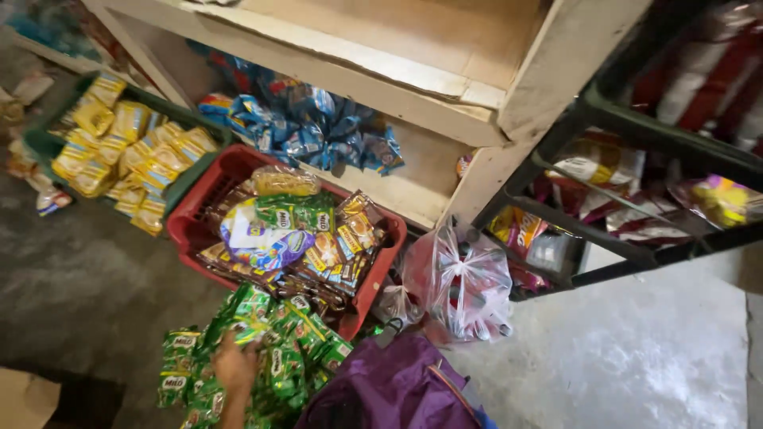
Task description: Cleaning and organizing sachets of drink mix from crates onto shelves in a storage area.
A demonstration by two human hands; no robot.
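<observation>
Only one of my hands shows, my left hand [235, 365], reaching up from the bottom edge. It lies on a pile of green sachet strips [274, 345] heaped on the concrete floor. Its fingers are buried among the sachets, so its grip is hidden. A purple bag [389, 389] lies just right of the pile. Beyond the pile stands a red plastic crate [195, 214] filled with brown and green snack packets and a bread bag. My right hand is out of view.
A green crate [40, 143] of yellow packets sits at the left. Blue packets [318, 127] fill the low wooden shelf [373, 71]. A knotted clear plastic bag [465, 286] lies by the shelf post. A dark metal rack [628, 127] with packets stands at the right.
</observation>
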